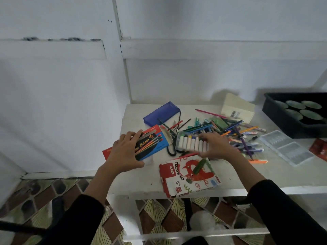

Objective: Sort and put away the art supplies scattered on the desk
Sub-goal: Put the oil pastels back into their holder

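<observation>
**Left hand** [123, 152]: the fingers [135, 137] are spread over the far edge of the pencil box [152, 144] with the thumb at its near corner, so they are clamped on it. The box sits tilted at the left end of the desk [141, 183].

**Right hand** [216, 147]: the fingers [207, 137] lie over the right end of the pastel tray [192, 143] with the thumb beneath, also clamped. The tray holds a row of sticks and appears to have no lid.

**Risks noted**
- The tray is held by one end only. Any tilt toward its free end would likely let the sticks slide out.
- Scissors [171, 150] lie just left of the right thumb, partly under the tray. A lift could snag on them.
- The pile [238, 131] of pencils and pens begins just beyond the right fingers. A careless wrist or sleeve could sweep items off the desk.
- The pastel box [187, 181] lies just nearer than the right thumb, at the desk's front edge, with a loose green pastel [200, 166] on it. A nudge may roll that pastel to the floor.
- The pencil box is near the desk's side edge — a slip of the left fingers could drop it.
</observation>
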A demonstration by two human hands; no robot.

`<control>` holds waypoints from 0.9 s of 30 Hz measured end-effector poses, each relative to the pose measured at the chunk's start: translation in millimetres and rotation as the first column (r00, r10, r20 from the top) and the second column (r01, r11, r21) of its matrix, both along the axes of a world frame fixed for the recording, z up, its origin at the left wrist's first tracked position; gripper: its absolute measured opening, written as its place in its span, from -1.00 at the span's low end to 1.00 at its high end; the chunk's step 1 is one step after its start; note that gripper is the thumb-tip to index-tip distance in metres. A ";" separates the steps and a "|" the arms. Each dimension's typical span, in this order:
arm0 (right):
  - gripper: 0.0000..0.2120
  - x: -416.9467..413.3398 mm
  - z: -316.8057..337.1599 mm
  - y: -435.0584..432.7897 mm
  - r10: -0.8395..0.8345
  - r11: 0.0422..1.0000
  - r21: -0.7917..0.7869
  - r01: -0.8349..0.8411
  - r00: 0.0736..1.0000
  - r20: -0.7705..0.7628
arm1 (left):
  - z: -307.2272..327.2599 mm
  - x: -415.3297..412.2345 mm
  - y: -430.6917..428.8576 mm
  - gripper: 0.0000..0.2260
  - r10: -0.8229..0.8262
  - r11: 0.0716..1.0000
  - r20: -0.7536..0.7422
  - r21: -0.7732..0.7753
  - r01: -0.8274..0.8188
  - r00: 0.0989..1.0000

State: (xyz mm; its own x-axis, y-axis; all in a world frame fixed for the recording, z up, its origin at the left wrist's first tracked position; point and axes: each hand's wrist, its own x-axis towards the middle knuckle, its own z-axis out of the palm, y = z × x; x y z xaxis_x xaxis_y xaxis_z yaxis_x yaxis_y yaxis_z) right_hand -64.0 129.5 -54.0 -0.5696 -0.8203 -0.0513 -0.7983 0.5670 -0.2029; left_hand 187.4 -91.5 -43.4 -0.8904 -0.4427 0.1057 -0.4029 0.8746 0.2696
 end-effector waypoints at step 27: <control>-0.27 -3.9 73.3 -56.0 0.322 0.946 0.091 -0.311 0.935 -0.152 | 29.4 -28.4 -25.0 -0.08 -0.219 0.938 -0.027 0.269 0.218 0.975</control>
State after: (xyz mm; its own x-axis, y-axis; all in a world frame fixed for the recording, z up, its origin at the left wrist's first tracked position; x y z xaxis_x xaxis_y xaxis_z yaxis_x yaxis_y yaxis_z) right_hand -68.0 73.5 19.3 -0.2862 -0.9574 -0.0387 -0.9575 0.2873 -0.0267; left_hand 159.0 -116.5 -14.0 -0.9686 -0.2484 0.0067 -0.2109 0.8363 0.5061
